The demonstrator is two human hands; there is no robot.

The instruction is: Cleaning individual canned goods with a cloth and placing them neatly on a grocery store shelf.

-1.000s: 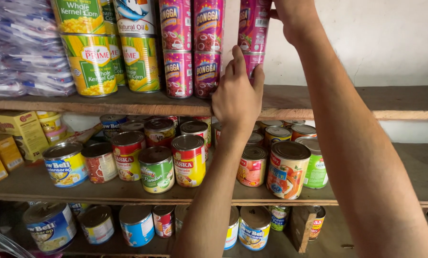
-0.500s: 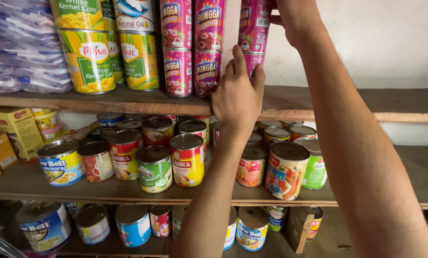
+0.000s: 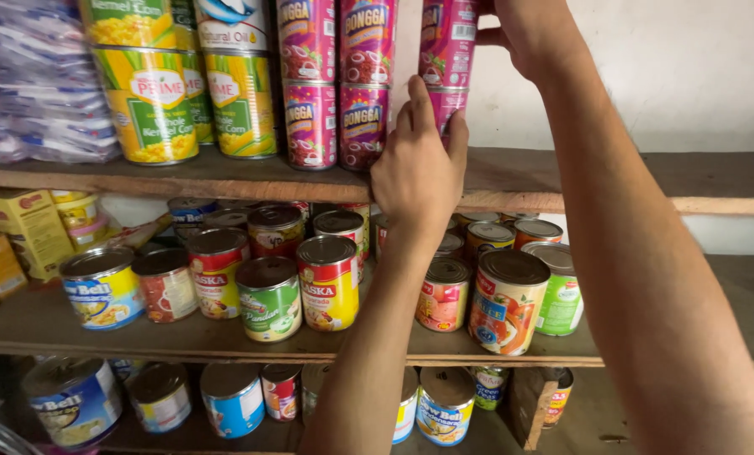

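Upper pink can (image 3: 446,42) gripped by right hand (image 3: 529,29), lower pink can (image 3: 447,109) clasped by left hand (image 3: 417,168), top shelf (image 3: 225,173).

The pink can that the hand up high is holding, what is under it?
Under the upper pink can, held by the right hand, stands another pink can on the wooden shelf. The left hand covers most of that lower can, so its bottom cannot be seen.

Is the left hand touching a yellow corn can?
No, the left hand rests on the lower pink can; the yellow corn can stands apart.
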